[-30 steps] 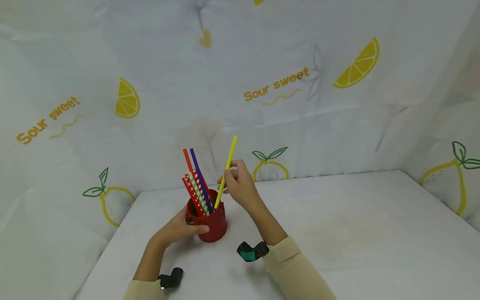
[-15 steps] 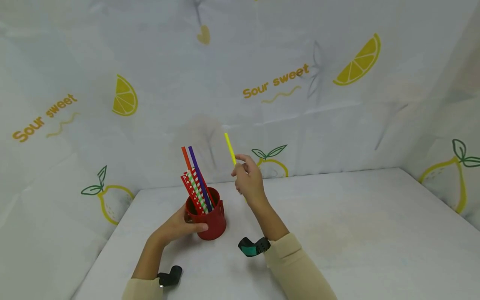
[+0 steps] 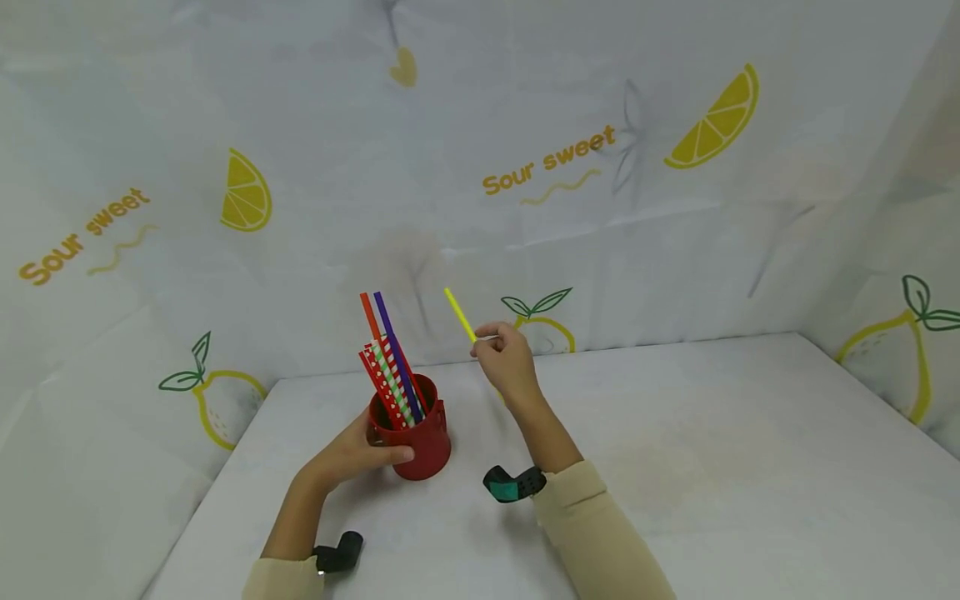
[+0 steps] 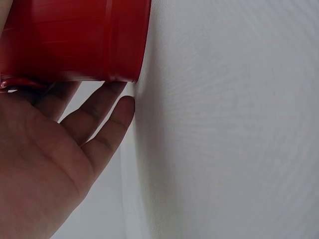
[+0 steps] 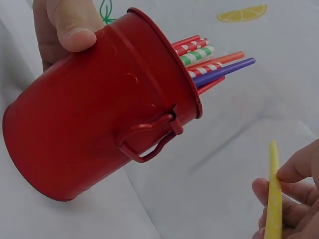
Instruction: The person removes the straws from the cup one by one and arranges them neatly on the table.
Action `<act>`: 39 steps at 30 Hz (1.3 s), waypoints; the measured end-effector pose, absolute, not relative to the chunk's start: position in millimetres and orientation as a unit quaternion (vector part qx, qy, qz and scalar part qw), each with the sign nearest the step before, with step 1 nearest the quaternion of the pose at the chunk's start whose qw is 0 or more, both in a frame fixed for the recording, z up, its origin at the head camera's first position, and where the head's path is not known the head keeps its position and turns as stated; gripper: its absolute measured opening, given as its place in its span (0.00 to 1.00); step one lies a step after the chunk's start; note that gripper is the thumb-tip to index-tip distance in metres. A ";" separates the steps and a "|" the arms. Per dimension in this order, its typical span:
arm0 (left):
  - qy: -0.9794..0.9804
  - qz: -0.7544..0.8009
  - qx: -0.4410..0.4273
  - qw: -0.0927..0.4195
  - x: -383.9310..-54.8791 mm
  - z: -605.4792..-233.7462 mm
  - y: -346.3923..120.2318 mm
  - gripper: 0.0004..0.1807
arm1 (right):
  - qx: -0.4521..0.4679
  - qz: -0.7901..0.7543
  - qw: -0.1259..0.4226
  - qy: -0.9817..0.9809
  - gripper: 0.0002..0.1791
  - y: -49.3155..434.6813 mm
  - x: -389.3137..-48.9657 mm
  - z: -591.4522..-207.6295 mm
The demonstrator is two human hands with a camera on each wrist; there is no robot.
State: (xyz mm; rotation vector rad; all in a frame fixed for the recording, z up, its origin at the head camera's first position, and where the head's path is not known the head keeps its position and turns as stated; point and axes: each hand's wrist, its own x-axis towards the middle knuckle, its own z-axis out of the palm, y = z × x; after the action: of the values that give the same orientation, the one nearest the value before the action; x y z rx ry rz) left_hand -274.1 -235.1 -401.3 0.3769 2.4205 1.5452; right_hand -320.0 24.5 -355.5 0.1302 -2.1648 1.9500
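Note:
A red metal bucket (image 3: 426, 450) stands on the white table, holding several paper straws (image 5: 209, 79): red, orange, purple, and red-and-white and green-and-white patterned. My left hand (image 3: 351, 454) grips the bucket from its left side, thumb across the front and fingers behind. In the left wrist view, some of these fingers (image 4: 99, 112) lie along the bucket's lower wall. To the right of the bucket, raised above the table, my right hand (image 3: 512, 367) pinches a yellow straw (image 3: 460, 314) with pale dots. The straw tilts up to the left; my hand hides its middle.
White cloth with lemon prints (image 3: 555, 250) hangs behind the table and along its sides. The white tabletop (image 3: 712, 450) extends to the right. A small wire handle (image 5: 149, 142) sticks out from the bucket's side. Each wrist wears a black camera (image 3: 513, 485).
My right hand has drawn the yellow straw out of the bucket and moved right, then dipped slightly. The straw now leans left instead of right. My left hand keeps holding the bucket.

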 end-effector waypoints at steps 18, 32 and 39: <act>0.832 0.528 0.119 0.120 -274.2 -402.8 -234.4 0.52 | 0.034 0.608 0.019 -0.793 0.12 35.7 -332.1 -376.0; 0.832 0.528 0.123 0.120 -273.5 -402.1 -233.8 0.52 | 0.005 0.524 -0.004 -0.852 0.16 34.2 -332.6 -386.8; 0.830 0.530 0.126 0.119 -273.9 -403.2 -234.9 0.52 | -0.003 0.498 -0.015 -0.867 0.17 32.0 -335.0 -394.5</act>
State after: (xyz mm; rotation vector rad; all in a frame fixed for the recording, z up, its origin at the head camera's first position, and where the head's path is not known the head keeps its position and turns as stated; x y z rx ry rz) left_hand -273.9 -234.9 -403.2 0.3690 2.4261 1.5502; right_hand -335.0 32.0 -394.5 -0.0097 -2.7490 1.5799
